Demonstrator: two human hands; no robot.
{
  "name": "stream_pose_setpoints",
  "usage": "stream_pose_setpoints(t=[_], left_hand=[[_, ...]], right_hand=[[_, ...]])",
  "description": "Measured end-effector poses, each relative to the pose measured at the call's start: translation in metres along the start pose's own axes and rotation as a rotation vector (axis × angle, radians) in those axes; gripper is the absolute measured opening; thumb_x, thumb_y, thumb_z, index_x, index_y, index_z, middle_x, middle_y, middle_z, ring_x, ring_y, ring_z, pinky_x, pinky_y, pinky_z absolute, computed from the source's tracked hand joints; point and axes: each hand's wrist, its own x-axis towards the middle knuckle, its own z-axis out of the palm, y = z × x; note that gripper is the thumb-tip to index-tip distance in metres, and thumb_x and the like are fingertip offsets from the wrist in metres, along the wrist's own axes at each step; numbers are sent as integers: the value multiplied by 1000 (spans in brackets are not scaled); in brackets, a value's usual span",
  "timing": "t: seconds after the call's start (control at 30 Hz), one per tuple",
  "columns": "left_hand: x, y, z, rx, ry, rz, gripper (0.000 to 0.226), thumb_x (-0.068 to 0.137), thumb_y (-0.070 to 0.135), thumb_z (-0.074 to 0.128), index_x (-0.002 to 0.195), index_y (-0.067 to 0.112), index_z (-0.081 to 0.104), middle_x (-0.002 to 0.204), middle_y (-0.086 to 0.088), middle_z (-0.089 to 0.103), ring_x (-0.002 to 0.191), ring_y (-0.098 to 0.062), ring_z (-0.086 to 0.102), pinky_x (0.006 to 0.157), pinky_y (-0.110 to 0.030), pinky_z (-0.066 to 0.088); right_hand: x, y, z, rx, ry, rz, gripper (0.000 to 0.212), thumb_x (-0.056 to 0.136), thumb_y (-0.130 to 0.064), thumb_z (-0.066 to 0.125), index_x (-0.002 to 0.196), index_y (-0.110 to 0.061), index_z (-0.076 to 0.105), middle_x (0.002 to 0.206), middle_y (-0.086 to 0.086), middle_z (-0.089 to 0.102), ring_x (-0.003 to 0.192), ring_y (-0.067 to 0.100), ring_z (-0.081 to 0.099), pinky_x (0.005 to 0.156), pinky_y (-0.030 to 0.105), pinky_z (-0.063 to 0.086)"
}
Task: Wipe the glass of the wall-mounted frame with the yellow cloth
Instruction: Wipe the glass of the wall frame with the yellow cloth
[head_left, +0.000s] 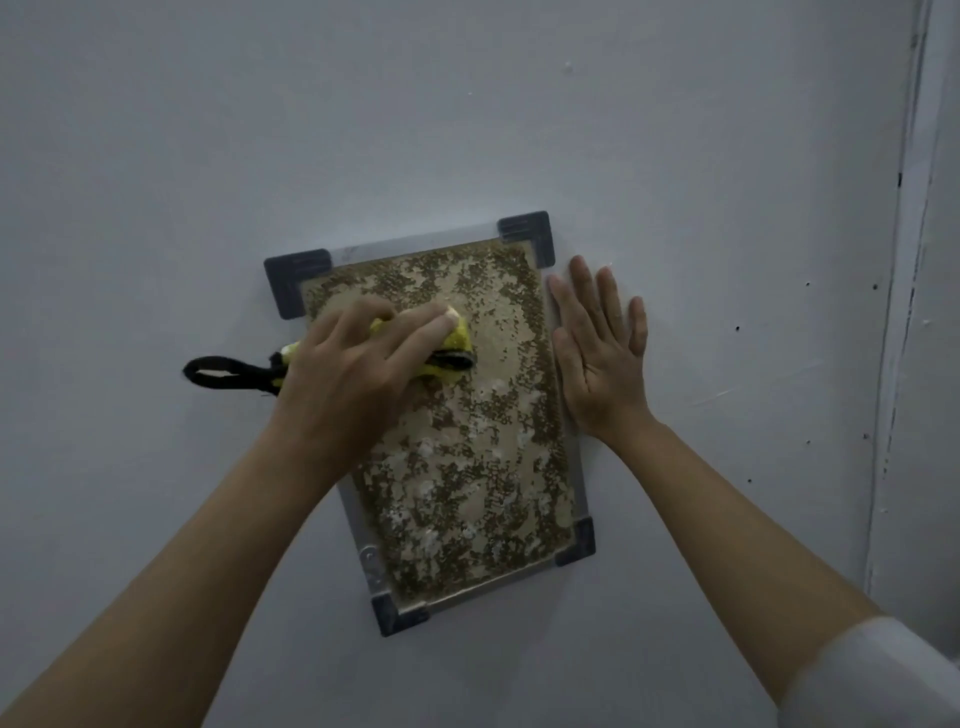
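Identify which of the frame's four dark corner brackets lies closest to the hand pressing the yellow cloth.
The upper-left bracket. The left hand and yellow cloth work just beside it; the other three corner brackets sit farther away.

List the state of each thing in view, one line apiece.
Left hand: pressing the cloth against the glass.
Right hand: open, flat on the wall beside the frame's right edge.
Yellow cloth: bunched under the hand, black loop sticking out left.
Frame: hung on the wall, tilted.
Glass: mottled brown.
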Motion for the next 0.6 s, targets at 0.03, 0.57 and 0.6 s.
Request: stream_pose_setpoints(t=[0.03, 0.57, 0.6], left_hand=[[-3, -2, -1, 10, 8, -19, 42, 77, 14, 68, 116, 1, 62, 117, -13, 64, 89, -28, 39, 66, -43, 48], [-68, -9, -5, 38, 22, -19, 41, 83, 20, 53, 123, 10, 48, 121, -8, 62, 92, -28, 45, 66, -40, 51], [-69, -10, -4, 32, 57, -68, 41, 83, 19, 54, 123, 9, 49, 121, -9, 62, 91, -28, 45, 68, -41, 50]], right_hand=[[-1, -4, 0, 21, 4, 31, 45, 93, -32, 19, 138, -29, 16, 148, -5, 11, 139, 17, 5, 110, 51, -3], [-7, -20, 25, 99, 195, 170, 42, 95, -32, 22, 138, -31, 19, 146, -9, 13, 138, 15, 8, 106, 50, -10], [-7, -20, 25, 99, 197, 168, 42, 95, -32, 22, 138, -31, 19, 146, -9, 13, 138, 15, 9, 106, 49, -10]])
